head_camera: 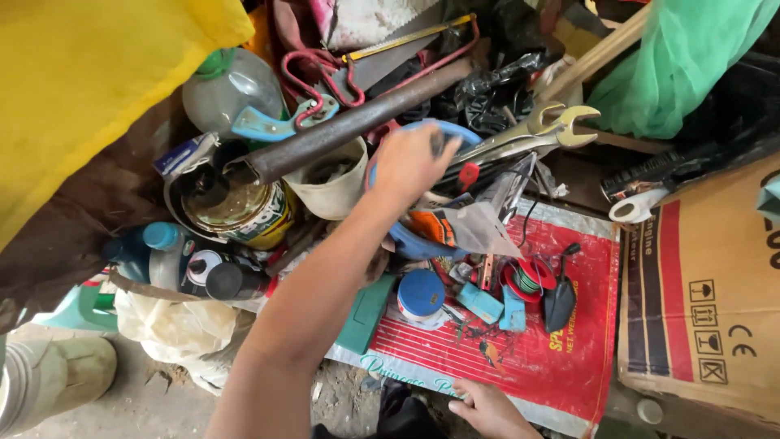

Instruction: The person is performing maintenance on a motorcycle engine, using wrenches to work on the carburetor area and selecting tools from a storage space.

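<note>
While rummaging blue bowl (422, 244), my left hand (410, 162) curls over wrenches (528, 134), grip unclear; right hand (487, 406) flat, empty, on red sack (569, 358). Next needs pinching one wrench free.

A brown box (715, 293) with a red stripe is sitting at the right, a red sack (569, 349) is lying beside it, and a labelled tin (244, 207) is standing left

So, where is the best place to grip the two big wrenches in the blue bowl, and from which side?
Probably by the open-ended heads of the wrenches: these stick out free past the rim of the blue bowl, toward the upper right. Their shafts run under clutter and the left hand, so coming from the right looks easiest.
</note>
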